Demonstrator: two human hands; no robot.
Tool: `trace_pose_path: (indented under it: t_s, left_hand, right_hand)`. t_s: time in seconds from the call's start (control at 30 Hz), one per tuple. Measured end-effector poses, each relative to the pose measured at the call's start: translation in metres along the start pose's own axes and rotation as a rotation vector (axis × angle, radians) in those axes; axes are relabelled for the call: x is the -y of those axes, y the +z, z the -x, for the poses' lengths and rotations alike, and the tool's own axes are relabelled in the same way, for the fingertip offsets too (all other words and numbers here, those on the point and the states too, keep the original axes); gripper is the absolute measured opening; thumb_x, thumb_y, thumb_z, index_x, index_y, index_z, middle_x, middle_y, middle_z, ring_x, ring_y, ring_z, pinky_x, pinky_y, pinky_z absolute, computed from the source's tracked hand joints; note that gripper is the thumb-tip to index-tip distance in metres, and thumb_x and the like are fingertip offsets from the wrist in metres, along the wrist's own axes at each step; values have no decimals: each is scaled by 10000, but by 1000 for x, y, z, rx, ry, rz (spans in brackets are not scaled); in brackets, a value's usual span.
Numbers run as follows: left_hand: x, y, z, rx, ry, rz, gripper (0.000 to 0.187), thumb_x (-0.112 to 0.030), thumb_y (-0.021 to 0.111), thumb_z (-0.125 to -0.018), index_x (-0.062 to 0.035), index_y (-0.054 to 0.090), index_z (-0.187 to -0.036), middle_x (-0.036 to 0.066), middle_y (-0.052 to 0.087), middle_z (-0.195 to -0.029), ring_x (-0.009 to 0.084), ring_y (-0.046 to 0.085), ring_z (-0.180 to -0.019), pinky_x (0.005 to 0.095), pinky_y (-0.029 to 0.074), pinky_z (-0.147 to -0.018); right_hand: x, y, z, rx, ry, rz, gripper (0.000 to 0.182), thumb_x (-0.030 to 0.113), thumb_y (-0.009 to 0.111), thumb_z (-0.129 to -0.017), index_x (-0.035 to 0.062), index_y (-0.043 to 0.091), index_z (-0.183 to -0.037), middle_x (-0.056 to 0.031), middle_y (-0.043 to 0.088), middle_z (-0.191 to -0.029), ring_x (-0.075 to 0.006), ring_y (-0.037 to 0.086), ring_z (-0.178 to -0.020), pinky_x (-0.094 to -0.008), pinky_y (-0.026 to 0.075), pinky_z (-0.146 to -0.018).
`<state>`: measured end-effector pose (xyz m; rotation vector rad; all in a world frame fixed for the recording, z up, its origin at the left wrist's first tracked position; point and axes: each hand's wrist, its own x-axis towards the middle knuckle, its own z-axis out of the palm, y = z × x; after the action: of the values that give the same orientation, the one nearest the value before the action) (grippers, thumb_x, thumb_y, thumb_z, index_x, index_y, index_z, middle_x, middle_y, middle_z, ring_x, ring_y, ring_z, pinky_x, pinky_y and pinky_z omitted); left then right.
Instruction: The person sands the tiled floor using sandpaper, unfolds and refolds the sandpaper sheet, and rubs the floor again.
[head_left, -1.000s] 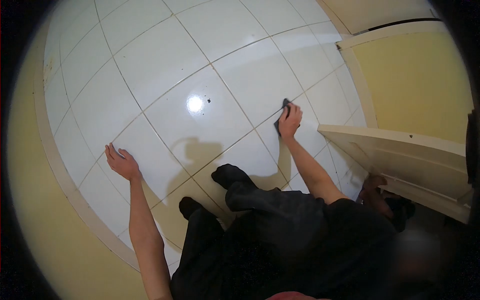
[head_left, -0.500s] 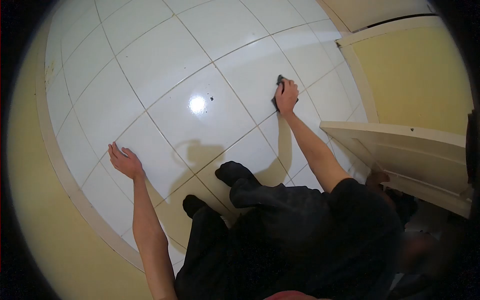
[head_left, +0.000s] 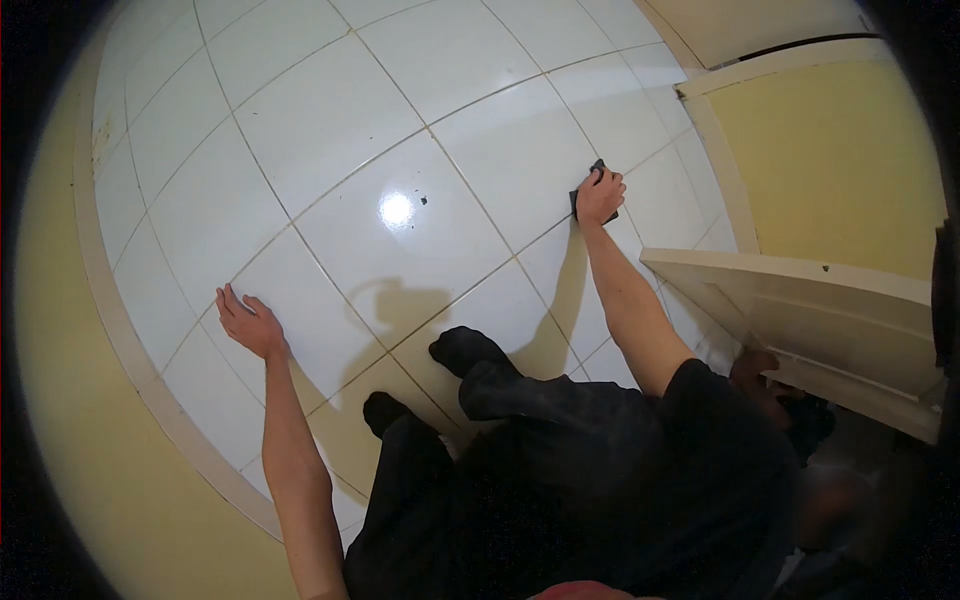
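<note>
My right hand point(head_left: 600, 195) presses a dark, cloth-like piece point(head_left: 577, 204) against the white tiled floor point(head_left: 480, 120), with its edges showing on both sides of the fingers. A small dark tip sticks out past the fingertips. On the left, my left hand point(head_left: 250, 322) rests on the tiles with its fingers stretched out and nothing in it. Small dark specks point(head_left: 423, 201) lie on the tile between the two hands, near a bright light reflection.
A white door point(head_left: 800, 275) stands ajar at my right, and part of another person point(head_left: 757, 372) shows behind it. Yellow walls point(head_left: 830, 150) with pale skirting border the floor. My feet in black socks point(head_left: 465, 348) are on the tiles below the hands.
My right hand has slid right and slightly down across the tiles with the dark cloth-like piece. My left hand has stayed in place.
</note>
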<state>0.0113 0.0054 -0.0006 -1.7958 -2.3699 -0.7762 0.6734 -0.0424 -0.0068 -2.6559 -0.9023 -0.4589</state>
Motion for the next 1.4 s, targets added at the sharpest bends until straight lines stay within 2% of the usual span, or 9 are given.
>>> trace_pose_path:
  t_s: [0.27,0.43,0.57,0.63,0.73,0.8,1.2,1.3,1.4]
  left_hand:
    - [4,2,0,11,-5,10,449,-164,500,-1029,-69,538,-1466,131,496,-1564,340,449,-1434,486,344,-1184]
    - [2,0,1,19,9,15,453,-167,494,-1032,-65,533,-1471,138,486,-1572,338,444,-1438,486,343,-1183]
    - [-1,-2,-2,41,-19,0,449,-184,482,-1039,-73,534,-1471,125,473,-1583,330,440,-1443,487,341,-1183]
    - [-1,-2,0,50,-26,-5,448,-192,478,-1041,-78,535,-1470,118,469,-1588,326,438,-1446,487,340,-1182]
    - [-1,-2,1,51,-27,-36,446,-191,479,-1041,-83,537,-1471,112,471,-1587,325,441,-1443,487,342,-1180]
    - [0,-1,2,49,-28,-31,446,-189,478,-1042,-82,536,-1471,112,469,-1588,326,442,-1441,486,342,-1180]
    - [3,3,3,4,9,-3,452,-160,493,-1033,-63,529,-1473,125,479,-1577,329,461,-1418,484,327,-1201]
    - [5,2,2,27,7,-5,452,-163,497,-1034,-66,530,-1474,122,481,-1577,320,456,-1426,481,313,-1216]
    - [3,0,-1,34,4,-12,451,-169,500,-1036,-70,532,-1474,123,481,-1576,318,448,-1435,481,303,-1227]
  right_hand:
    - [-21,-64,75,308,-656,-325,377,121,546,-990,-9,605,-1339,-231,566,-1382,-415,523,-1286,-499,412,-1103]
    - [-62,-54,98,73,-168,-357,382,89,495,-1022,-52,561,-1371,-261,536,-1417,-428,501,-1335,-489,400,-1146]
    - [-77,6,47,-162,74,-135,424,110,517,-1017,-83,530,-1394,-294,524,-1439,-443,488,-1345,-500,407,-1134]
    - [-60,8,11,-98,185,-157,430,123,543,-1010,-93,532,-1381,-301,541,-1421,-454,504,-1325,-499,417,-1119]
    - [-31,34,-20,-83,204,-310,400,112,563,-1002,-67,562,-1360,-264,592,-1371,-432,538,-1292,-489,423,-1111]
    - [-7,40,-22,-93,-75,-421,379,107,578,-999,-28,588,-1353,-215,632,-1334,-406,577,-1253,-480,446,-1089]
    - [70,-60,103,560,-590,-886,367,-74,552,-986,2,642,-1334,-198,645,-1396,-356,555,-1389,-436,389,-1207]
    - [44,-89,105,382,-700,-788,385,-88,524,-988,-3,634,-1348,-205,628,-1418,-373,537,-1403,-443,364,-1223]
    - [2,-102,114,234,-404,-646,374,-53,502,-1009,-22,623,-1361,-221,611,-1437,-384,519,-1414,-454,354,-1223]
